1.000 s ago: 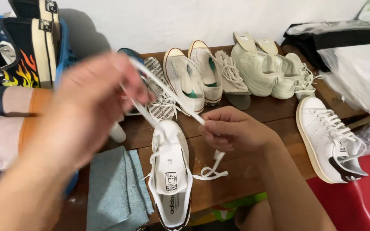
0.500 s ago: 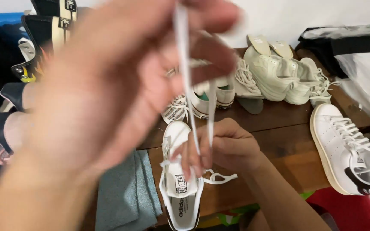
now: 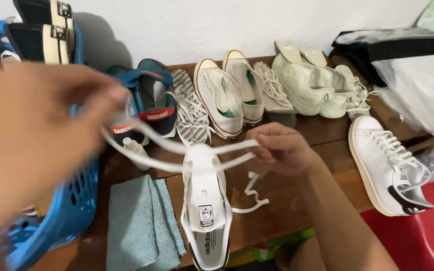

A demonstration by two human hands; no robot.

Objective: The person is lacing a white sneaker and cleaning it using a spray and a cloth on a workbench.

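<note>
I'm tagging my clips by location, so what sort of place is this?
Probably a home shoe-cleaning or repair corner. Several pairs of sneakers line a wooden table against a plain wall, a folded grey cloth lies beside the white shoe being laced, and a blue plastic basket stands alongside.

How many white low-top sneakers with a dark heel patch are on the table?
2. One white sneaker lies under the hands at the front, laces being pulled; the other sneaker sits at the right edge. More may be hidden off-frame.
</note>
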